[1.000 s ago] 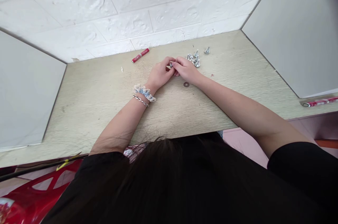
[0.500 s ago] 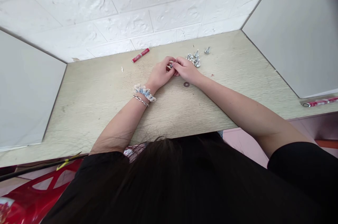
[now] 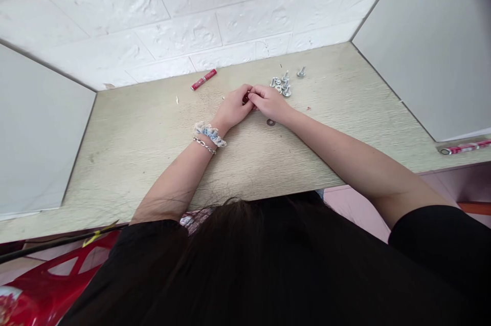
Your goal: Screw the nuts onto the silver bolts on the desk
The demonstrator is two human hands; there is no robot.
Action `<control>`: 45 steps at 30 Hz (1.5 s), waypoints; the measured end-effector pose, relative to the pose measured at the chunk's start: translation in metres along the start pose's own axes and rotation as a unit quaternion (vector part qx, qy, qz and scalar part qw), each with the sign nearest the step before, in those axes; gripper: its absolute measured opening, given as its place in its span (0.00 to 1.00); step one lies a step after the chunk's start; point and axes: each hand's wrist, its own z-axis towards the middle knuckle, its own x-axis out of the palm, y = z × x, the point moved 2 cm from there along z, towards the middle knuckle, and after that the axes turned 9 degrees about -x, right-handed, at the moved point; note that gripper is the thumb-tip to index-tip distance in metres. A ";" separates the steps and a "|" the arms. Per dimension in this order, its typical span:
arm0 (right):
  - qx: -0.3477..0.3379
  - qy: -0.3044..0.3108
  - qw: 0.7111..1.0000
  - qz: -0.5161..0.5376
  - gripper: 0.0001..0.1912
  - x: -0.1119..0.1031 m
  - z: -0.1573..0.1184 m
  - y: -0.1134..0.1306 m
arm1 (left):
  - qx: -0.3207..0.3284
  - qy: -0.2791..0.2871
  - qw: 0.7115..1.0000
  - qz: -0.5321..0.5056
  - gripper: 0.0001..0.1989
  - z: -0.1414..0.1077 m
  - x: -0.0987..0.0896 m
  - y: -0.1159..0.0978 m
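Observation:
My left hand [image 3: 235,106] and my right hand [image 3: 271,102] meet above the middle of the table, their thumbs and fingertips pressed together. Between them is a small silvery metal fastener, now almost wholly covered by the fingers; its exact kind cannot be made out. Just behind my right hand, several bolts [image 3: 286,84] with washers and nuts stand close together. One more bolt [image 3: 301,72] is apart from them, to the right. A flat dark washer [image 3: 271,122] lies on the table right below my right hand.
A red tube [image 3: 203,80] lies near the white brick-patterned wall [image 3: 184,14]. Small white scrap [image 3: 177,100] is left of it. Grey panels bound the wooden table [image 3: 146,136] on both sides. Another red tube [image 3: 466,148] lies at the right edge.
The right thumb and fingers have shifted slightly over the metal fastener, which showed between the fingertips before and is now mostly hidden. Arms, bolts and washer have stayed in place.

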 end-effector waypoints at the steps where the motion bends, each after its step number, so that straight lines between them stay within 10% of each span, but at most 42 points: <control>1: -0.011 0.003 1.000 -0.008 0.08 0.000 0.000 0.001 | 0.003 -0.002 1.000 0.006 0.11 0.000 0.000 0.000; 13: -0.074 -0.023 0.997 -0.017 0.09 0.005 -0.007 0.005 | 0.000 -0.007 0.999 -0.035 0.15 0.000 -0.002 0.001; 24: -0.153 0.083 0.981 -0.083 0.09 0.009 -0.005 0.003 | -0.103 -0.069 0.982 -0.145 0.18 0.009 0.000 0.013; 45: -0.187 0.095 0.964 -0.164 0.07 0.015 -0.003 -0.004 | -0.003 -0.079 0.997 -0.011 0.14 0.006 -0.002 0.008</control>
